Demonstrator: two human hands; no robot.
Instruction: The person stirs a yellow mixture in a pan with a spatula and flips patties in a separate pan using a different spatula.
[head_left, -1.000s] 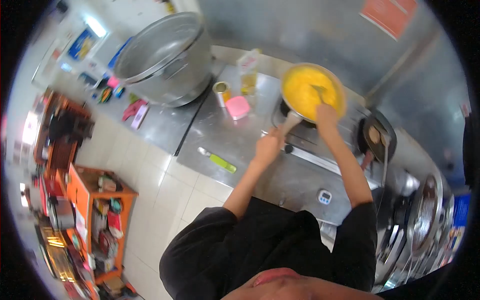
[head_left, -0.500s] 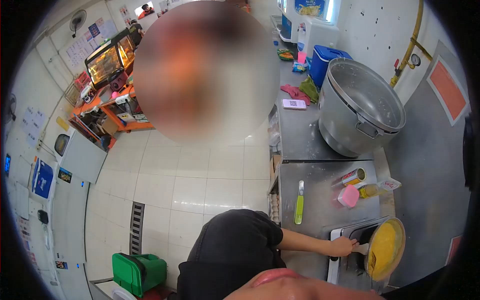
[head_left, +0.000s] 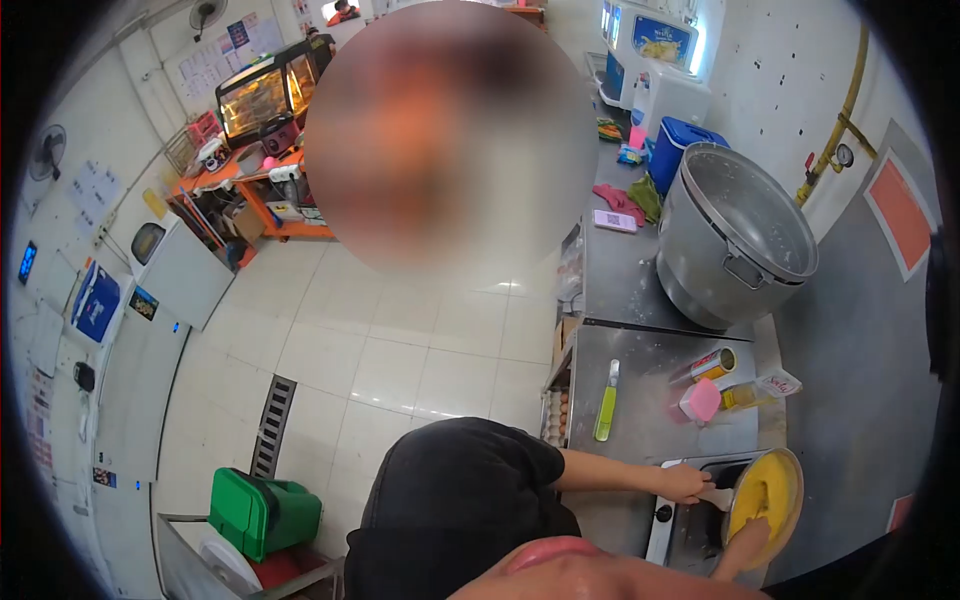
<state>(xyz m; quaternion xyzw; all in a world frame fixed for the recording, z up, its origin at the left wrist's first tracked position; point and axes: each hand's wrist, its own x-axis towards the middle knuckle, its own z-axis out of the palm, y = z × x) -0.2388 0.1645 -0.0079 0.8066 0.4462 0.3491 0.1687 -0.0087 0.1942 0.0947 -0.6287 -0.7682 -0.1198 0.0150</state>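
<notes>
My left hand (head_left: 686, 484) reaches out from a black sleeve and is closed around the handle of a frying pan (head_left: 797, 478). The pan sits over a portable stove (head_left: 662, 530) and holds a yellow, egg-like layer (head_left: 745, 500). From the lower edge my right hand (head_left: 748, 545) reaches over the near side of the pan. Its fingers are bent down at the yellow food; what they hold is too small and hidden to make out.
A green-handled peeler-like tool (head_left: 606, 402), a can (head_left: 713, 364), a pink-lidded container (head_left: 700, 400) and an oil bottle (head_left: 740, 397) stand on the metal counter. Behind them is a large pot (head_left: 700, 250). Eggs (head_left: 556, 415) sit below the counter; a green bin (head_left: 262, 515) stands on the floor.
My right hand has come into view over the pan, where a thin dark pronged tool showed before. The yellow layer now looks pushed up and uneven. My left hand keeps hold of the handle.
</notes>
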